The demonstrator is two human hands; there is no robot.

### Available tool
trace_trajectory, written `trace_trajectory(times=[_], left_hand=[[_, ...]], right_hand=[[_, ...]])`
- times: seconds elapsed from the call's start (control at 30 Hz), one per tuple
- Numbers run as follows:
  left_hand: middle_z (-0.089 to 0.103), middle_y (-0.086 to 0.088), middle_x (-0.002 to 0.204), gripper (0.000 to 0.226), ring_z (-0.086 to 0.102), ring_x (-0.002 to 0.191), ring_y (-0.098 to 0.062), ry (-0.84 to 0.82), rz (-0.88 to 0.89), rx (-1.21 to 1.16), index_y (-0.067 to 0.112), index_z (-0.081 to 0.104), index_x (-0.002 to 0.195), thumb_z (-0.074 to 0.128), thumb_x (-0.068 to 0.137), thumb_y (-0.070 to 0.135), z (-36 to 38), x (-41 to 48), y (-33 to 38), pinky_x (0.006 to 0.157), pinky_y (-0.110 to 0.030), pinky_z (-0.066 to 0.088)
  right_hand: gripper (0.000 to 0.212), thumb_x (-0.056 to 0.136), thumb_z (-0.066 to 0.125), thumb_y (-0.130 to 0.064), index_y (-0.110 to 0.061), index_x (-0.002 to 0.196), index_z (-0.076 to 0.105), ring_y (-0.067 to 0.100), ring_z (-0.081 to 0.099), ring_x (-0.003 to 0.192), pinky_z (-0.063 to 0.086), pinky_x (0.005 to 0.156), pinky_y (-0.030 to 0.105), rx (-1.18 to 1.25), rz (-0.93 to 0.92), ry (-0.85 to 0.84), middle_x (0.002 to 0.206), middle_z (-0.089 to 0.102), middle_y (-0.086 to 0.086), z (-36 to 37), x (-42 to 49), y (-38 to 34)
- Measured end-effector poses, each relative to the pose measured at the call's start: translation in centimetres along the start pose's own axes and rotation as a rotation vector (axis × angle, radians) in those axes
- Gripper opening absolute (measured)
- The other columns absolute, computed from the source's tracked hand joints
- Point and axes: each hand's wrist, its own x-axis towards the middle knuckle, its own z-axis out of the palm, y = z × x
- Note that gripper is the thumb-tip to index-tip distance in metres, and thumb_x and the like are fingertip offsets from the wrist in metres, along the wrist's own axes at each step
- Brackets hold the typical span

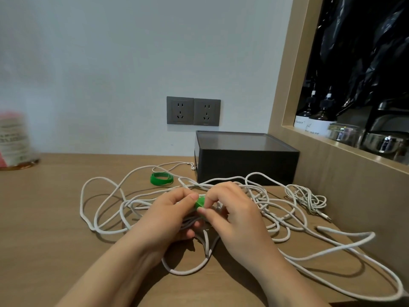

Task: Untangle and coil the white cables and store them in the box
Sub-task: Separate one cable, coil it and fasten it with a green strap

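Long white cables [104, 218] lie tangled in loose loops across the wooden table [44, 218], with a smaller bundle [307, 197] at the right. My left hand [168, 214] grips a bunch of cable strands at the middle. My right hand [232, 209] pinches a green band [200, 201] against that bunch with thumb and forefinger. The black box [245, 165] stands behind the tangle by the wall, and its top looks shut.
Several spare green bands [161, 178] lie left of the box. Two wall sockets [193, 111] sit above the table. A blurred canister [14, 140] stands at far left. A wooden shelf niche [345, 134] with bottles and jars rises on the right.
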Motion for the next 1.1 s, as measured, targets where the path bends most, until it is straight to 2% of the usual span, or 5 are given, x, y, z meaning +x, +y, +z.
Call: trace_trajectory(times=[0.17, 0.6, 0.73, 0.83, 1.1], left_hand=[[0.063, -0.01, 0.07, 0.027, 0.057, 0.056, -0.016, -0.022, -0.054, -0.027, 0.014, 0.064, 0.073, 0.051, 0.095, 0.023, -0.4, 0.2, 0.1, 0.045, -0.023, 0.043], [0.057, -0.005, 0.061, 0.02, 0.051, 0.044, -0.011, 0.1, -0.149, -0.237, 0.009, 0.06, 0.085, 0.049, 0.097, 0.021, -0.5, 0.4, 1.0, 0.038, -0.018, 0.039], [0.062, -0.007, 0.069, 0.023, 0.055, 0.05, -0.013, 0.091, -0.09, -0.198, 0.008, 0.061, 0.095, 0.047, 0.098, 0.025, -0.6, 0.0, 0.8, 0.041, -0.019, 0.042], [0.063, -0.007, 0.071, 0.024, 0.056, 0.052, -0.013, 0.064, -0.014, -0.164, 0.009, 0.061, 0.098, 0.044, 0.098, 0.027, -0.4, -0.4, 0.6, 0.042, -0.019, 0.042], [0.066, -0.002, 0.073, 0.015, 0.057, 0.056, -0.014, 0.098, 0.156, -0.033, 0.019, 0.059, 0.096, 0.046, 0.096, 0.026, -0.1, -0.5, 0.7, 0.045, -0.022, 0.043]], right_hand=[[0.005, 0.084, 0.055, -0.026, -0.028, 0.082, 0.051, -0.001, 0.046, 0.094, 0.04, 0.079, 0.01, -0.092, -0.131, 0.062, 0.092, 0.054, -0.015, 0.2, 0.0, 0.4], [0.009, 0.09, 0.057, -0.028, -0.02, 0.088, 0.054, 0.006, 0.051, 0.092, 0.041, 0.082, 0.012, -0.043, -0.353, 0.086, 0.091, 0.058, -0.007, 0.4, -0.5, -0.9], [0.008, 0.091, 0.055, -0.035, -0.031, 0.086, 0.049, -0.002, 0.059, 0.084, 0.046, 0.071, 0.009, 0.291, -0.043, 0.126, 0.089, 0.059, -0.016, -0.3, -0.8, -2.4], [0.013, 0.086, 0.058, -0.031, -0.022, 0.082, 0.05, 0.002, 0.063, 0.074, 0.049, 0.062, 0.012, 0.565, 0.226, 0.204, 0.079, 0.065, -0.013, -0.9, -0.7, -2.3], [0.007, 0.081, 0.05, -0.023, -0.021, 0.087, 0.045, 0.02, 0.064, 0.056, 0.054, 0.056, 0.028, 0.744, 0.248, 0.524, 0.064, 0.062, 0.004, -2.0, -0.3, -2.2]])
